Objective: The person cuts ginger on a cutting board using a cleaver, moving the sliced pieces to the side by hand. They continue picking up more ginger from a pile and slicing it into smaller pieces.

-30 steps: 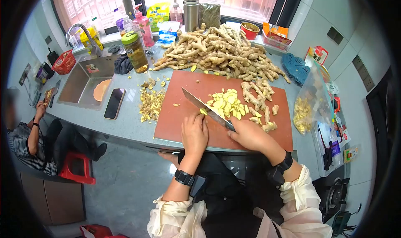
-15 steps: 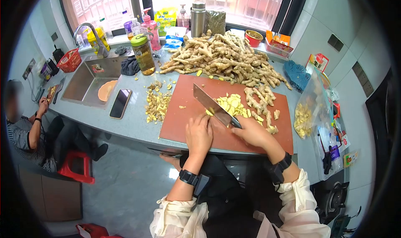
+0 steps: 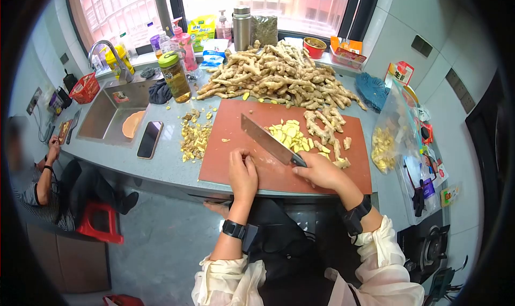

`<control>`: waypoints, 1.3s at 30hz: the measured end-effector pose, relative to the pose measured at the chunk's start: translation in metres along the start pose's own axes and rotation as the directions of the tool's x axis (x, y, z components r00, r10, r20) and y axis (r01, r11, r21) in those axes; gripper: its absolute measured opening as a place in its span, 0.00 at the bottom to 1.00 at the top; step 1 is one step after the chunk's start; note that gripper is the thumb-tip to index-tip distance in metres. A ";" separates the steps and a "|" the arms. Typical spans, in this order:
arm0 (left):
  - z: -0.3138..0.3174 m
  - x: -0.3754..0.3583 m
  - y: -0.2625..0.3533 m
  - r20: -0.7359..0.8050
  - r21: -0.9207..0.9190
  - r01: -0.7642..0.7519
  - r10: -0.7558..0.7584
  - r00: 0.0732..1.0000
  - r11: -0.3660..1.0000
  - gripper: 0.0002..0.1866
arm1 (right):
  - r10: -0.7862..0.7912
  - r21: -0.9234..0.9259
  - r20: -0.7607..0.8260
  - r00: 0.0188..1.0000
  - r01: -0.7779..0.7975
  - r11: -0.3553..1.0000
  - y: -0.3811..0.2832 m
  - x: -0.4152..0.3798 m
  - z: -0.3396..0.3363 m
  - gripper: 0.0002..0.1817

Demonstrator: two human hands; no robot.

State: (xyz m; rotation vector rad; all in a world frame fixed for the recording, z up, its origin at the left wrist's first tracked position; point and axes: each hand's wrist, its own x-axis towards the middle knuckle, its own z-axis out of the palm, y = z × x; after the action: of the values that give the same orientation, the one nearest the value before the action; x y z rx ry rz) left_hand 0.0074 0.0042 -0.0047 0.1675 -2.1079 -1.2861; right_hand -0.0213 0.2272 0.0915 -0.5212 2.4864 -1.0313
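My right hand point(image 3: 321, 172) grips the dark handle of a cleaver point(image 3: 267, 139), whose wide blade points up and left over the brown cutting board point(image 3: 225, 121). Sliced yellow ginger point(image 3: 289, 134) lies heaped just beyond the blade. Left of the cleaver, my left hand point(image 3: 243, 174) rests on the board with its fingers curled in; whatever they may hold is hidden. Unpeeled ginger pieces point(image 3: 324, 123) lie on the board's right part. Behind the board rises a large pile of whole ginger point(image 3: 284, 72).
Ginger scraps point(image 3: 194, 137) lie left of the board, beside a phone point(image 3: 149, 139) and a lidded tea bottle point(image 3: 176, 80). A sink point(image 3: 102, 118) is further left, where another person point(image 3: 45, 182) sits. A plastic bag with ginger point(image 3: 383, 147) stands at right.
My left hand has moved away from the blade, leftward. The cleaver's blade no longer sits against the fingers. The whole view has shifted slightly.
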 end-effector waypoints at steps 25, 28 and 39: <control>-0.003 -0.004 -0.005 -0.125 -0.108 -0.028 0.014 0.992 0.994 0.14 | 0.049 0.265 0.130 0.990 -0.083 0.961 0.016 -0.014 -0.057 0.15; -0.003 -0.004 -0.005 -0.105 -0.112 -0.026 0.014 0.994 0.993 0.14 | 0.016 0.249 0.226 0.974 -0.074 0.966 0.029 -0.025 -0.064 0.12; -0.003 -0.004 -0.002 -0.084 -0.055 -0.041 0.036 0.996 0.998 0.13 | -0.059 -0.003 -0.037 0.998 0.058 0.998 0.055 0.025 -0.070 0.10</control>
State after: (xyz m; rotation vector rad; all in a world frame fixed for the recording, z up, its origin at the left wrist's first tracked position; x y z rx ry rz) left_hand 0.0115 0.0027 -0.0070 0.1526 -1.9937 -1.2927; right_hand -0.0868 0.2922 0.0913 -0.5838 2.5189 -1.0698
